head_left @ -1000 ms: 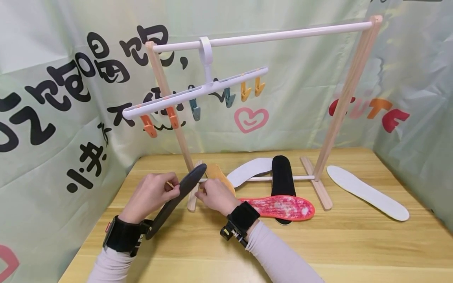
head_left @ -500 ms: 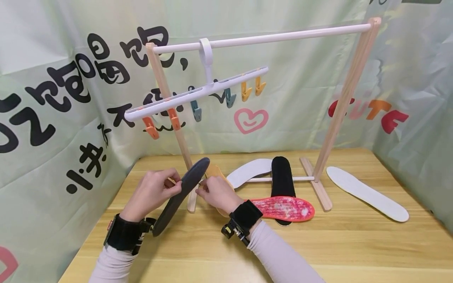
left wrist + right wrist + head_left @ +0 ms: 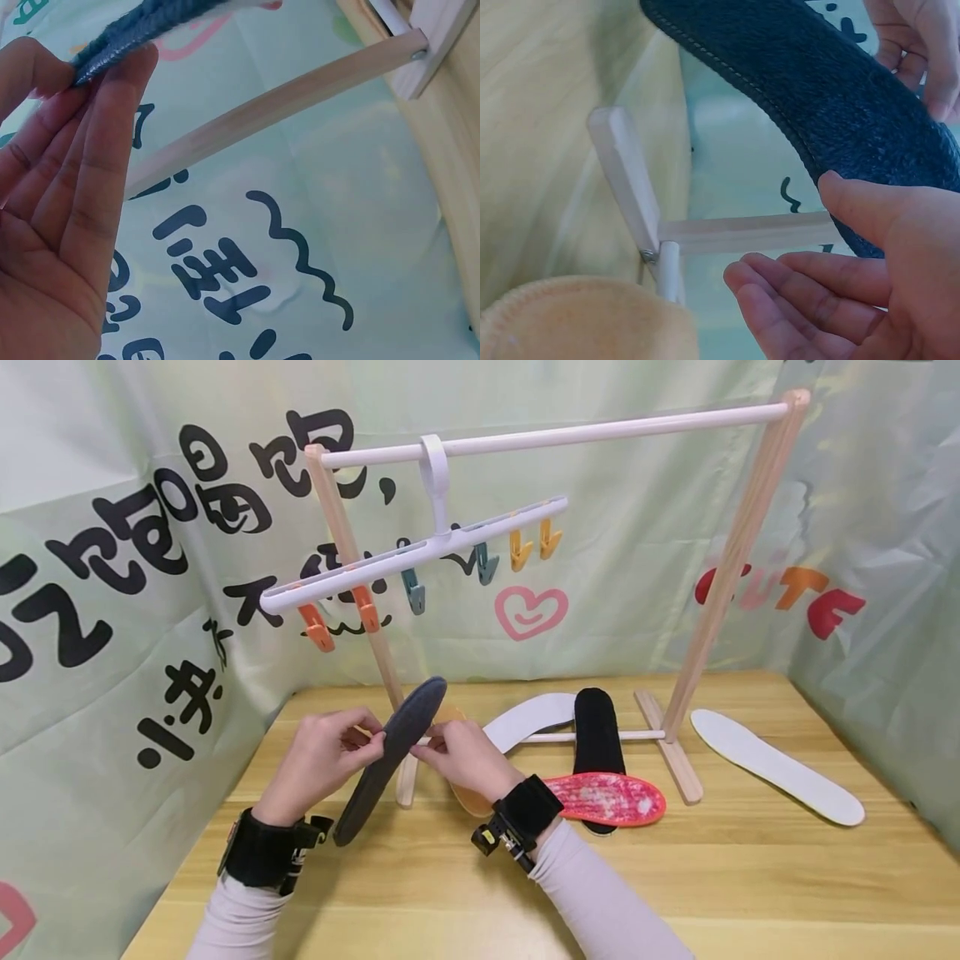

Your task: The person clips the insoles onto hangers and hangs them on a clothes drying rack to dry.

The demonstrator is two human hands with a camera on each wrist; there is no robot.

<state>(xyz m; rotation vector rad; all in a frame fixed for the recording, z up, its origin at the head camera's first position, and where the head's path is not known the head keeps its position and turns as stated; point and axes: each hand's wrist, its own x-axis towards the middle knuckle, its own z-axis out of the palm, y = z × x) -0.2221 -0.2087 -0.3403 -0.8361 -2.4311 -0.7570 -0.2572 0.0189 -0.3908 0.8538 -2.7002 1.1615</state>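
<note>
My left hand (image 3: 318,764) pinches a dark grey insole (image 3: 397,727) between thumb and fingers at its left edge, holding it tilted above the table. In the left wrist view, the thumb and fingertips meet on the fuzzy insole (image 3: 161,22). My right hand (image 3: 472,760) is at the insole's right edge. The right wrist view has its thumb (image 3: 862,202) in front of the stitched edge, seemingly touching it, with the other fingers loosely bent and apart from the thumb. An orange-tan insole (image 3: 472,802) lies partly hidden beneath the right hand.
A wooden rack (image 3: 731,568) carries a white hanger (image 3: 405,558) with several coloured clips, among them an orange clip (image 3: 315,628). On the table are a red insole (image 3: 615,799) crossing a black insole (image 3: 597,727), a white insole (image 3: 528,718), and another white insole (image 3: 776,768) at the right.
The grey insole has risen slightly and shifted right with my left hand, tilting more upright. My right hand has moved up a little and its fingertips have come to the insole's edge.
</note>
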